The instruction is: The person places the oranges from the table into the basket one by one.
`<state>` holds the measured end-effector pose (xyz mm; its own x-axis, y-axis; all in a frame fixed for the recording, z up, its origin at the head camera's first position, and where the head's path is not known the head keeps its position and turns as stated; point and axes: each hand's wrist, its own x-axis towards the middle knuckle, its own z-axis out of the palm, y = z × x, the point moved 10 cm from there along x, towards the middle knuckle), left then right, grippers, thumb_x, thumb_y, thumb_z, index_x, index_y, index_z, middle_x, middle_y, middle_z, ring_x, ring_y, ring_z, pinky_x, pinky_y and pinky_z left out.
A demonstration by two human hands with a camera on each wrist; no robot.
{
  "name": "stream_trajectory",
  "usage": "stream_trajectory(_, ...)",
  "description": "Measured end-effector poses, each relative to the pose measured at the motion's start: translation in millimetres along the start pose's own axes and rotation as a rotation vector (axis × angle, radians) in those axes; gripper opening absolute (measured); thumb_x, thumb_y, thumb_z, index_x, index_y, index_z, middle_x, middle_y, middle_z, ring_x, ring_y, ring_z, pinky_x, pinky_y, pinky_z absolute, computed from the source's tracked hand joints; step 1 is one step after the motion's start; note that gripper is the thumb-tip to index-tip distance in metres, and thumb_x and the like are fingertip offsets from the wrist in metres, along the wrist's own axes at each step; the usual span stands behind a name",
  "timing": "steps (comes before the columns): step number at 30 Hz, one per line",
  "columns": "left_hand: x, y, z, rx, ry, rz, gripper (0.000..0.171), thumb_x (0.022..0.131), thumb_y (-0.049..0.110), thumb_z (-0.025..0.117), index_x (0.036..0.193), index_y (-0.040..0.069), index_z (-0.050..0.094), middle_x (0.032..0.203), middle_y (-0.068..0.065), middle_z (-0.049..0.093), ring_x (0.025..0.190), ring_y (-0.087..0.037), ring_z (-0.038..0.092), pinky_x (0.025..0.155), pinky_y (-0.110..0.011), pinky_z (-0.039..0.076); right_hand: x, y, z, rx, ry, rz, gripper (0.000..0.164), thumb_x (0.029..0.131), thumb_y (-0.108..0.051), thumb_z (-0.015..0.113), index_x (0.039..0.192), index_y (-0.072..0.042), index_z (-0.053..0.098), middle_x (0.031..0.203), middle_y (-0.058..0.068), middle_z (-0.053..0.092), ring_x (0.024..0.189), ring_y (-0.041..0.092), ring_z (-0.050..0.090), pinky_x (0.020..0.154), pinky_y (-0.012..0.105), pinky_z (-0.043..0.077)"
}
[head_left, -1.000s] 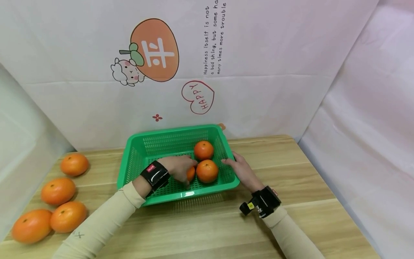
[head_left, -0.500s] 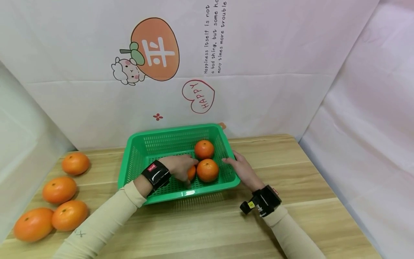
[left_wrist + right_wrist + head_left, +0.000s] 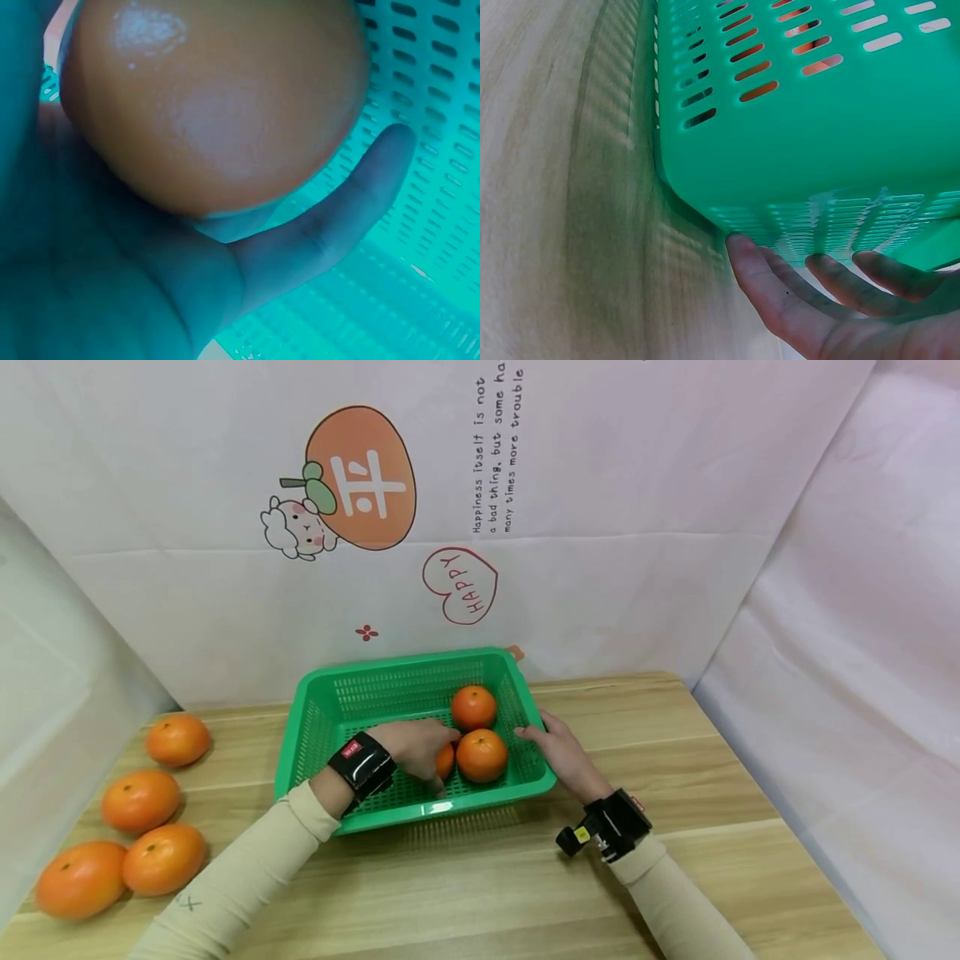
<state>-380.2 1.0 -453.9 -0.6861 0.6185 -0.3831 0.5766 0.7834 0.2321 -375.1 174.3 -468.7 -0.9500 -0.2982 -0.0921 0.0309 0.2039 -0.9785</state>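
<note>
A green perforated plastic basket (image 3: 480, 800) stands on the wooden table. Inside it, my left hand (image 3: 420, 747) reaches over an orange (image 3: 445, 763) and holds it from above, its fingers bent around the fruit. The left wrist view shows this orange close to the palm, with the thumb (image 3: 322, 225) stretched along its side and a gap between them. Two more oranges lie in the basket's right end, one in front (image 3: 482, 756) and one behind (image 3: 473, 707). My right hand (image 3: 566, 756) grips the basket's right side, thumb over the rim, fingertips (image 3: 742, 247) against the outer wall.
Several oranges sit on the table's left side, among them a back one (image 3: 178, 739) and a front one (image 3: 81, 880). A printed white cloth (image 3: 615, 593) hangs behind the table (image 3: 480, 893). White cloth also hangs at both sides.
Almost nothing differs. Both hands, the basket and the oranges keep their places; only the head view shifts very slightly.
</note>
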Motion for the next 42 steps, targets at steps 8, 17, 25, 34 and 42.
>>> stream_trajectory(8, -4.0, 2.8, -5.1, -0.018, 0.023, 0.035, 0.077, 0.08, 0.039, 0.092, 0.144, 0.012, 0.058, 0.133, -0.006, 0.066, 0.109, -0.017, 0.061, 0.097, -0.037, 0.054, -2.0, 1.0, 1.5, 0.002, -0.01, 0.001, 0.058, 0.108, -0.029, 0.049, 0.161, -0.009, 0.038, 0.151, 0.026, 0.055, 0.118, 0.032, 0.07, 0.089, 0.038, 0.063)
stream_trajectory(17, -13.3, -4.9, -11.9, -0.079, 0.028, 0.002, 0.082, 0.08, 0.049, 0.089, 0.146, 0.015, 0.055, 0.146, -0.007, 0.059, 0.127, -0.022, 0.054, 0.107, -0.044, 0.051, -0.8, 6.8, 1.7, -0.004, 0.0, 0.015, 0.058, 0.108, -0.03, 0.05, 0.161, -0.009, 0.039, 0.149, 0.026, 0.057, 0.116, 0.032, 0.07, 0.088, 0.039, 0.063)
stream_trajectory(25, -22.9, -6.9, -30.8, -0.099, 0.072, 0.005, 0.083, 0.081, 0.052, 0.088, 0.148, 0.017, 0.055, 0.156, -0.014, 0.05, 0.136, -0.028, 0.052, 0.11, -0.051, 0.05, -3.3, 7.5, 1.2, -0.007, 0.004, 0.014, 0.059, 0.108, -0.03, 0.05, 0.162, -0.009, 0.037, 0.15, 0.027, 0.056, 0.118, 0.037, 0.07, 0.087, 0.039, 0.063)
stream_trajectory(34, -43.3, -4.5, -59.3, -0.086, 0.165, 0.013, 0.077, 0.085, 0.048, 0.086, 0.149, 0.018, 0.054, 0.16, -0.011, 0.046, 0.144, -0.03, 0.049, 0.116, -0.051, 0.047, -3.0, 2.1, 2.1, -0.016, -0.001, 0.006, 0.06, 0.108, -0.029, 0.05, 0.163, -0.008, 0.035, 0.15, 0.028, 0.055, 0.117, 0.034, 0.071, 0.088, 0.039, 0.063)
stream_trajectory(42, -68.8, 5.7, -79.4, -0.06, 0.29, 0.07, 0.069, 0.087, 0.053, 0.083, 0.143, 0.02, 0.059, 0.143, -0.006, 0.056, 0.121, -0.023, 0.059, 0.103, -0.044, 0.055, -2.8, 1.7, 1.4, -0.022, -0.007, -0.003, 0.06, 0.109, -0.029, 0.049, 0.164, -0.01, 0.034, 0.154, 0.028, 0.052, 0.121, 0.036, 0.069, 0.09, 0.04, 0.063)
